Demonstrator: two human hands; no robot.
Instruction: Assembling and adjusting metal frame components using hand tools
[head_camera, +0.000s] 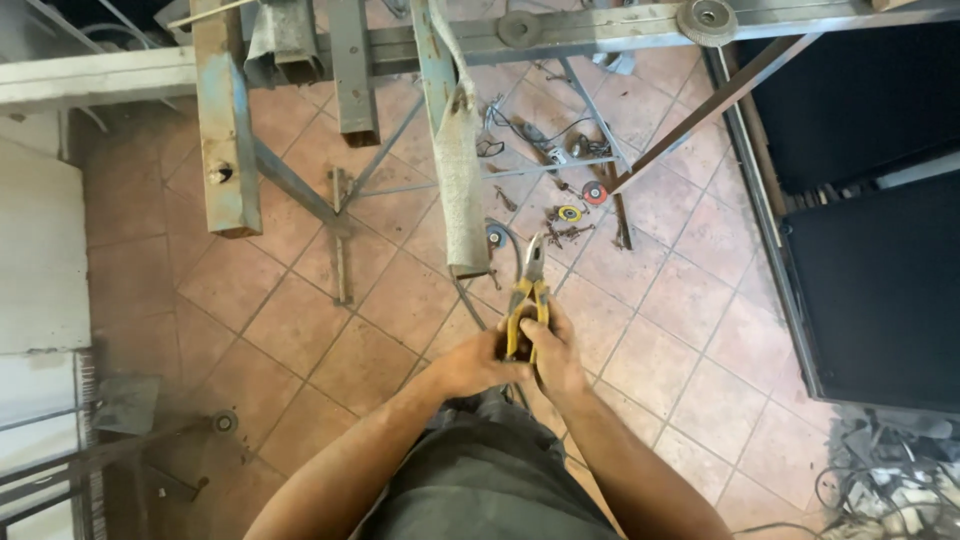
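Yellow-handled steel pliers (527, 295) sit in front of the person's waist, above the terracotta tiled floor (300, 320), nose pointing away toward the rusty welded steel frame (228, 130). Both hands wrap the handles: the left hand (478, 362) closed around the lower part, the right hand (556, 358) closed beside it, so the tool stays steady. The plier tips look nearly together; I cannot tell if something is between them. Beyond, 3 small round grinding discs (570, 213) lie among metal scraps, and a worn grey strap (458, 160) hangs from the frame.
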